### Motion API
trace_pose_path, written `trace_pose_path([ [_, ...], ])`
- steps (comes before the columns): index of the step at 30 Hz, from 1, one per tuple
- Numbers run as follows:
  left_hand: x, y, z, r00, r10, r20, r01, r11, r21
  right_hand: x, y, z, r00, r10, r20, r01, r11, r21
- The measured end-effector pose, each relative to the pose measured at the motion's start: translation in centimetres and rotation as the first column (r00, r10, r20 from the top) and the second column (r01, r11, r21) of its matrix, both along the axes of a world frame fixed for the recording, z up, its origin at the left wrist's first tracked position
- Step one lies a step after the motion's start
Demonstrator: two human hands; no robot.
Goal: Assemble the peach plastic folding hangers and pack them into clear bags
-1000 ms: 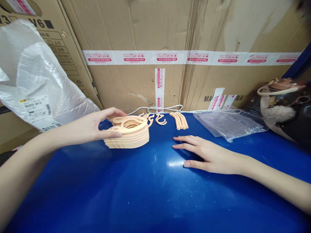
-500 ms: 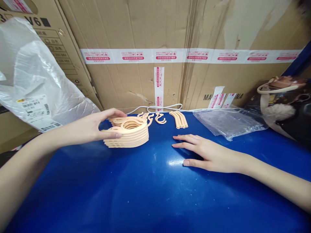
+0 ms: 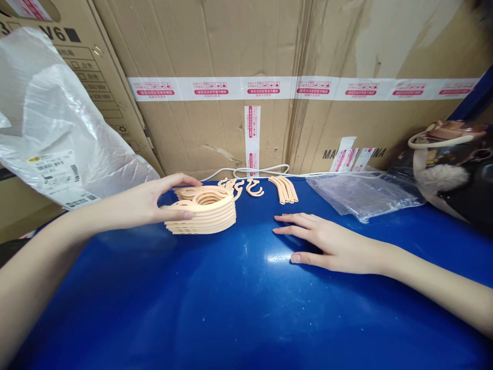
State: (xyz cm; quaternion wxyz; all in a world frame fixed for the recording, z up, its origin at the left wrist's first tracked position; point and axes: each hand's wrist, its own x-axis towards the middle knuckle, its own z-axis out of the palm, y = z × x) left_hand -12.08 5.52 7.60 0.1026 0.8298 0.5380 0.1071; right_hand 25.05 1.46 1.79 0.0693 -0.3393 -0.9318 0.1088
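A neat stack of cream plastic folding-hanger parts (image 3: 210,217) stands on the blue table, with round openings showing on top. My left hand (image 3: 154,201) spans its left end, the thumb along the near side and the fingers reaching over the far side. Behind the stack lie several loose cream hooks (image 3: 231,184), and one more hook (image 3: 254,188) sits just to their right. Several curved cream hanger arms (image 3: 284,190) lie side by side farther right. Nearer to me, my right hand (image 3: 318,241) rests low over the table, fingers spread, holding nothing.
A blue table (image 3: 246,303) fills the foreground. Large cardboard boxes (image 3: 215,133) wall off the back, with a white cable (image 3: 265,169) along their foot. At the left leans a white plastic mailer (image 3: 65,118). A clear plastic bag (image 3: 362,195) and a dark handbag (image 3: 458,174) lie right.
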Motion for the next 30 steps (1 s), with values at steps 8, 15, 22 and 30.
trace_pose_path([
  [8, -0.8, 0.2, 0.6, 0.985, 0.107, 0.138, -0.121, 0.987, 0.102, 0.0, -0.1, 0.0, 1.0, 0.0, -0.02, 0.0, 1.0, 0.0],
  [15, -2.8, 1.4, 0.6, 0.993, 0.096, 0.071, -0.099, 0.994, 0.038, 0.0, -0.1, 0.0, 1.0, -0.006, -0.008, 0.006, 1.0, 0.001],
  [22, -2.6, 1.9, -0.2, 0.993, 0.084, 0.081, -0.091, 0.992, 0.082, 0.0, -0.1, 0.0, 1.0, 0.001, -0.014, -0.001, 1.0, -0.001],
  [30, -2.7, 2.0, -0.3, 0.995, 0.066, 0.078, -0.074, 0.992, 0.106, -0.1, -0.2, 0.1, 1.0, -0.009, 0.005, 0.009, 1.0, 0.003],
])
